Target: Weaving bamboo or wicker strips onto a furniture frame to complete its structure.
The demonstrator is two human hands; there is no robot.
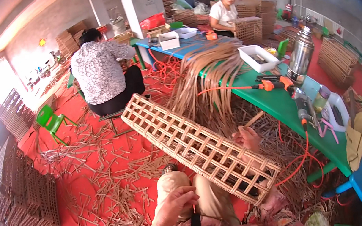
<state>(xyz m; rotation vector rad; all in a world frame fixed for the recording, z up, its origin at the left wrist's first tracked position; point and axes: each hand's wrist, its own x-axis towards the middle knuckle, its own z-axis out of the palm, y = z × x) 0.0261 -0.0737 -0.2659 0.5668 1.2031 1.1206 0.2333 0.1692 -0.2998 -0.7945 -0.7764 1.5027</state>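
A long, openwork woven wicker basket point(194, 144) slants over my lap, its near end by my right arm. My right hand point(246, 139) is on its far right side, the forearm partly hidden behind the lattice. Its fingers are closed, and a short tan wicker strip point(254, 119) sticks out from them. My left hand point(178, 204) is above my thigh, apart from the basket. Its fingers and thumb are drawn together in a pinch; anything between them is too small to make out.
Cut strips point(122, 186) litter the red floor. Stacked woven panels point(21, 191) stand left. On the green table point(276, 99) lie power tools point(302, 105), a steel flask point(301, 55) and a long strip bundle point(211, 65). Orange hoses point(305, 155) hang down. Two people point(100, 73) sit beyond.
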